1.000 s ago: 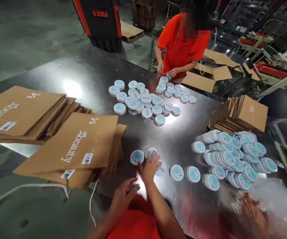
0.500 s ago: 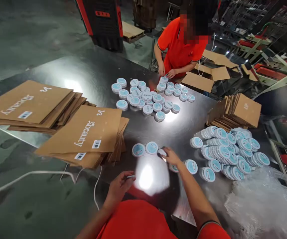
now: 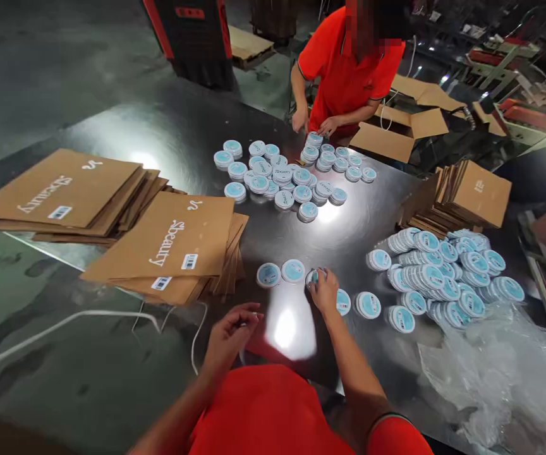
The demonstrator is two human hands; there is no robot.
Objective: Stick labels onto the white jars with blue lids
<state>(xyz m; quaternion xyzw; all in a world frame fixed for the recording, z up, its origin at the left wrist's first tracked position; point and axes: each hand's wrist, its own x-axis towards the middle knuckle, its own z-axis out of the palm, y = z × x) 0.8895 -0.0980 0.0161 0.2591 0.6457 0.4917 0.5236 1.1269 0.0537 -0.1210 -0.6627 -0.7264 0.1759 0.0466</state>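
Observation:
My right hand (image 3: 326,292) has its fingers closed round the edge of a flat, round blue-and-white disc (image 3: 314,276) on the metal table. Two similar stacks of discs lie just to its left: a near one (image 3: 293,270) and a farther one (image 3: 268,275). Partly behind my right wrist is another disc (image 3: 343,302), with one more stack (image 3: 368,305) beyond it. Over the table's near edge, my left hand (image 3: 232,335) is held with thumb and fingertips drawn together. What it pinches, if anything, is too small to name.
Flat cardboard pieces (image 3: 182,234) are piled at left. Several disc stacks (image 3: 282,174) stand mid-table and more (image 3: 431,275) at right, beside crumpled clear plastic (image 3: 505,373). Folded cartons (image 3: 481,193) lie behind. Across the table a co-worker (image 3: 349,76) handles discs near an open box (image 3: 387,142).
My right hand has brought the disc from a tilted position down into the row. The thin pale piece seen earlier in my left fingers no longer shows clearly. The co-worker's hands have moved apart.

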